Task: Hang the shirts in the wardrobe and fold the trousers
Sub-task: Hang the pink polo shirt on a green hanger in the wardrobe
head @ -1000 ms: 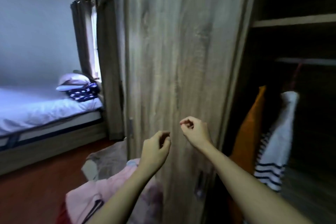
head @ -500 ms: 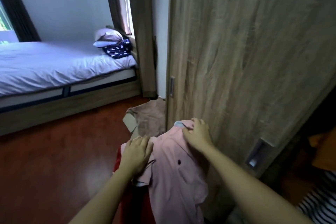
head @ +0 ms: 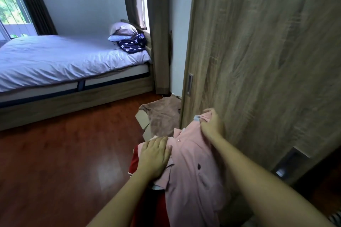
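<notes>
Pink shirt (head: pixel 191 175) — left hand (head: pixel 155 155) flat on its side, right hand (head: pixel 212 125) clutching its collar end

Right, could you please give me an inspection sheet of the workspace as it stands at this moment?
Surface: glossy reddish wooden floor.
Job's things: pink shirt lying over a red garment.
Clutter: brown cloth draped on a cardboard box.
Hands: left hand rests flat on the pink shirt; right hand grips its collar end.
Cables: nothing seen.
Surroundings: wardrobe door on the right; bed with pillows on the left.
</notes>
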